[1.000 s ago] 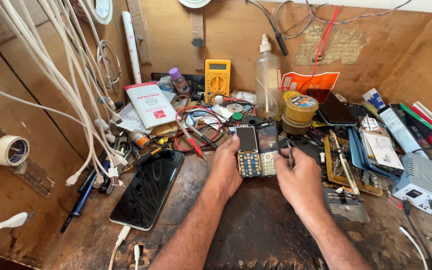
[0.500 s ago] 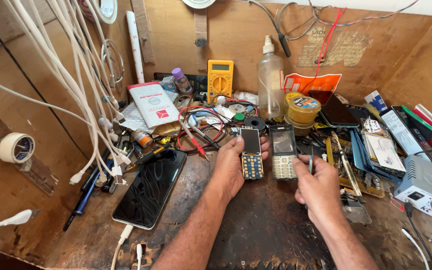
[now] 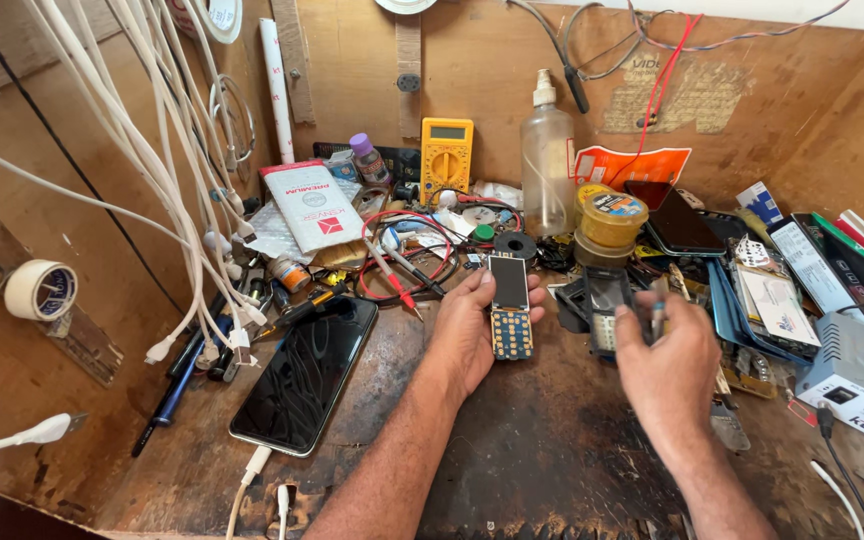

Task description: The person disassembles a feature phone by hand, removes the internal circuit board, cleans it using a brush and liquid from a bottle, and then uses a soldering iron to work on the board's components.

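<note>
opened keypad phone in two halves over a crowded repair surface

the left hand [image 3: 474, 330] holds the phone's inner body [image 3: 510, 308], screen above and bare keypad board below, with the fingers curled around its far edge and the thumb along the near side, lifted just off the wooden surface [image 3: 542, 450]. the right hand [image 3: 668, 368] holds the dark front cover [image 3: 604, 305] just beside it, the two halves apart. the right fingers are pressed together around the cover and also seem to pinch a thin metal tool [image 3: 658, 318]; how firmly the tool is held i cannot tell.

around the hands: a black smartphone [image 3: 304, 372] lies screen-up to the left with a white cable [image 3: 248, 478] at its near end, red and black probe leads [image 3: 407, 262] lie just behind the left hand, and a yellow multimeter [image 3: 446, 157] and a clear squeeze bottle [image 3: 548, 160] stand at the back wall.

what could go wrong, as a judgement: the exposed keypad board has nothing shielding it, so a slip of the tool could scratch its contacts. the right hand is carrying two things at once, so either could drop into the clutter of small parts near it and be hard to find. the probe tips lie close enough to snag if the left hand shifts back.
</note>
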